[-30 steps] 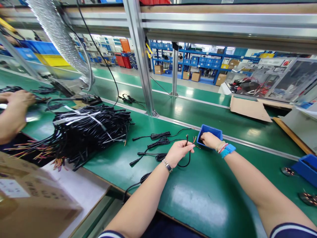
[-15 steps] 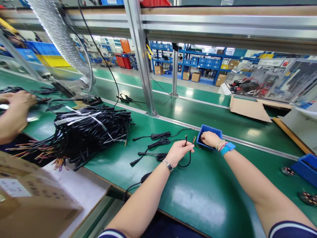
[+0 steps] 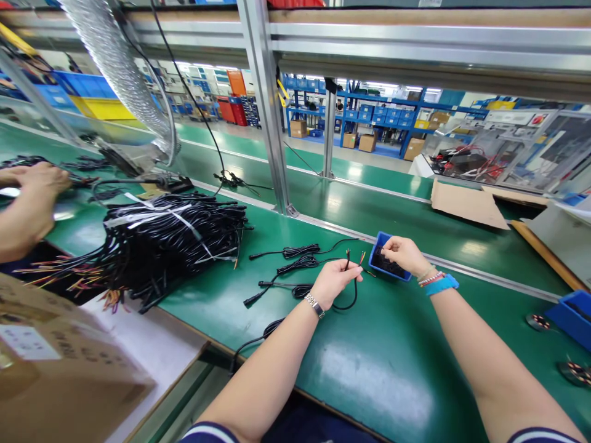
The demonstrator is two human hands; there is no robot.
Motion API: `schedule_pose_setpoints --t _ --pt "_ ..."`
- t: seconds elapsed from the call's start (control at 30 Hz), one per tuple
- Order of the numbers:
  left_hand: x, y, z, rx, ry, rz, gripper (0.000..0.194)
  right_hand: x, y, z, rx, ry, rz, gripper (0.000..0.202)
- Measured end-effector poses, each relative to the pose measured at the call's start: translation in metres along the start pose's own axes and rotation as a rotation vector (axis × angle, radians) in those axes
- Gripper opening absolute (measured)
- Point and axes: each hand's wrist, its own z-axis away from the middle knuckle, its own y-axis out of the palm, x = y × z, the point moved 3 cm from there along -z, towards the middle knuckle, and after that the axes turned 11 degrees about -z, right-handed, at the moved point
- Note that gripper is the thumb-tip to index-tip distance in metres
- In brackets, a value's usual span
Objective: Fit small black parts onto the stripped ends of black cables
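My left hand (image 3: pixel 333 283) pinches a black cable (image 3: pixel 354 298) near its stripped end, where thin coloured wires (image 3: pixel 362 258) stick up. Over the right side of a small blue bin (image 3: pixel 392 274), my right hand (image 3: pixel 406 255) has its fingertips pressed together; whatever is between them is too small to name. Small black pieces (image 3: pixel 386 263) fill the bottom of the bin. Several coiled black cables (image 3: pixel 300 263) with plugs lie left of my left hand on the green bench (image 3: pixel 369 357).
A big tied bundle of black cables (image 3: pixel 175 231) lies to the left, beside a cardboard box (image 3: pixel 60 363). At far left is another person's hand (image 3: pixel 39 191). A metal post (image 3: pixel 265 111) rises behind the bench. Round coil parts (image 3: pixel 538 321) and a second blue bin (image 3: pixel 572 314) sit right.
My right hand has lifted from inside the blue bin toward its right edge, uncovering the black pieces. My left hand still holds the cable in the same spot.
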Motion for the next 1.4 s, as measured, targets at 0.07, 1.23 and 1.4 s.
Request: schedule_pose_setpoints --t 0.07,1.23,1.4 --pt "0.000 0.000 0.000 -0.002 -0.004 0.000 0.028 -0.003 0.001 0.003 -0.064 0.045 -0.218 0.016" --pt "-0.002 0.002 0.002 0.016 0.021 -0.057 0.020 0.070 0.017 0.041 -0.184 -0.007 -0.994 0.019" --pt "-0.003 0.002 0.003 0.024 0.011 -0.048 0.021 0.068 0.015 0.040 -0.193 0.004 -0.989 0.020"
